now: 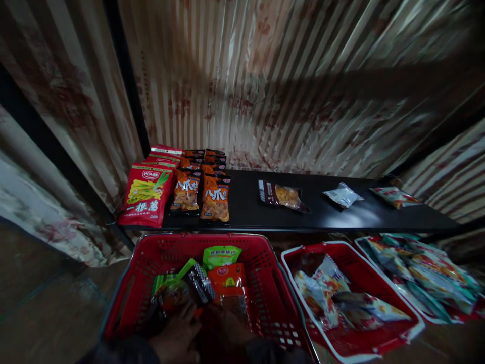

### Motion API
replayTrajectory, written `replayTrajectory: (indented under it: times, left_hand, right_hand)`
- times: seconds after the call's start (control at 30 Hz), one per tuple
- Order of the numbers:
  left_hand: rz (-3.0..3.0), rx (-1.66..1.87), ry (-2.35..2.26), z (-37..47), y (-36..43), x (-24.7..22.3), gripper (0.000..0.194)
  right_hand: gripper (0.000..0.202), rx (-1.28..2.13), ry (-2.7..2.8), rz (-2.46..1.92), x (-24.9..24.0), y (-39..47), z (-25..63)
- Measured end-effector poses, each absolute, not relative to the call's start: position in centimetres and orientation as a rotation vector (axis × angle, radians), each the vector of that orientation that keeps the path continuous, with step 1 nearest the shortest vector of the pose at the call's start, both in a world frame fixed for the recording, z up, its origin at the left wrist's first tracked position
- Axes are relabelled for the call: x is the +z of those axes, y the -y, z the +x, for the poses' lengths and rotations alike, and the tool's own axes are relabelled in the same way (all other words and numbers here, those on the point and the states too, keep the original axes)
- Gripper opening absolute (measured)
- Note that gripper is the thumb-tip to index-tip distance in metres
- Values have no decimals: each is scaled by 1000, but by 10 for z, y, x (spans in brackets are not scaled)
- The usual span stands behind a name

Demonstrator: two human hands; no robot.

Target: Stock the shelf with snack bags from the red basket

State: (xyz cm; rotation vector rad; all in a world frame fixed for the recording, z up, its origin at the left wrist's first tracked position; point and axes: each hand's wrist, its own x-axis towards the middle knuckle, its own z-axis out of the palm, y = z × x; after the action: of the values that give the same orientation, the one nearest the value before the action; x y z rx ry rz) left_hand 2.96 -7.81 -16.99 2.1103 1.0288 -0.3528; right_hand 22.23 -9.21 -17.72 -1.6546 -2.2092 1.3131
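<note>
Both hands are down inside the red basket [142, 263] in front of the shelf, in deep shadow. My left hand [178, 333] reaches in from the bottom, its dim fingertips at the lower edge of a dark checkered snack packet [199, 283]. My right hand [227, 328] lies beside it, by an orange snack packet [227, 275] with a clear lower part. Darkness and blur hide the fingers' grip on both hands. Behind them stands a green snack bag [222, 256]; another green-edged packet [162, 281] lies to the left.
The black shelf [246, 217] carries red snack bags [146, 194], orange-and-black packets [215, 197], a brown packet [282, 194], a silver packet [343, 194] and a red-green packet [394, 196]. Two white-rimmed red baskets [379, 349] with packets stand at right. A striped curtain [242, 76] hangs behind.
</note>
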Motion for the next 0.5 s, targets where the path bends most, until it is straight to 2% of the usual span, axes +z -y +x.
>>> replayTrajectory:
  times: [0.1, 0.2, 0.33, 0.5]
  left_hand:
    - [2150, -368, -1063, 31, 77, -160, 39]
    - [2191, -389, -1047, 33, 74, -154, 36]
    - [2234, -425, -1019, 35, 74, -153, 28]
    - [2231, -415, -1006, 34, 75, -154, 24]
  right_hand:
    - [41, 1446, 2263, -1689, -170, 93, 218]
    - [46, 1413, 2276, -1637, -164, 92, 217]
    - [37, 1411, 2283, -1598, -161, 91, 219]
    - [40, 1280, 2290, -1535, -167, 84, 228]
